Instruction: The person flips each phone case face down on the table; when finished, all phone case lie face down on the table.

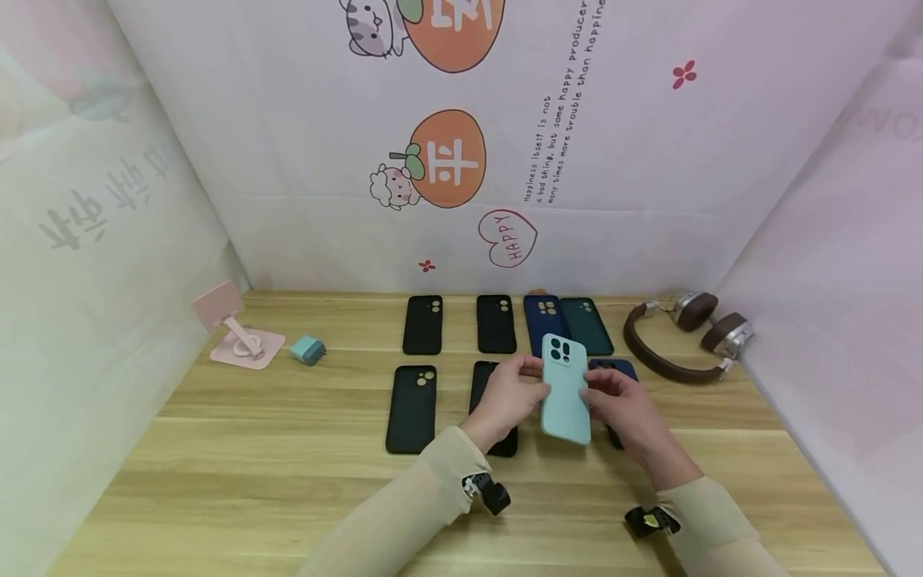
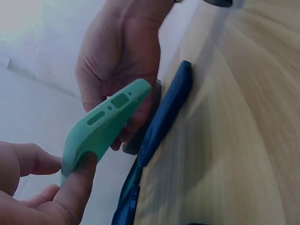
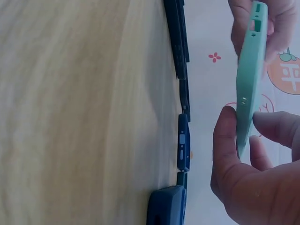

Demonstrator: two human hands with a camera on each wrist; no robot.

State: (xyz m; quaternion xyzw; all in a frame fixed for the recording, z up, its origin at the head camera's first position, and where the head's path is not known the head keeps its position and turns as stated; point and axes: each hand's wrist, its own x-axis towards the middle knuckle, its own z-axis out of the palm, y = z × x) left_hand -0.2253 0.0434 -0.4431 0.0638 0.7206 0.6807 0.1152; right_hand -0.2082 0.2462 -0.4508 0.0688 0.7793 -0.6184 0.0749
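A mint-green phone case is held up above the table, its back with the camera cutouts showing in the head view. My left hand pinches its left long edge between thumb and fingers. On the opposite edge my right hand pinches it the same way. The left wrist view shows the end of the mint case with its port openings. Behind the right hand lies a dark blue phone case, partly covered. A black phone case lies partly hidden under the left hand.
Toward the wall lie two black cases, a blue case and a dark green one. Another black case lies nearer. Brown headphones sit right; a pink stand and blue charger left.
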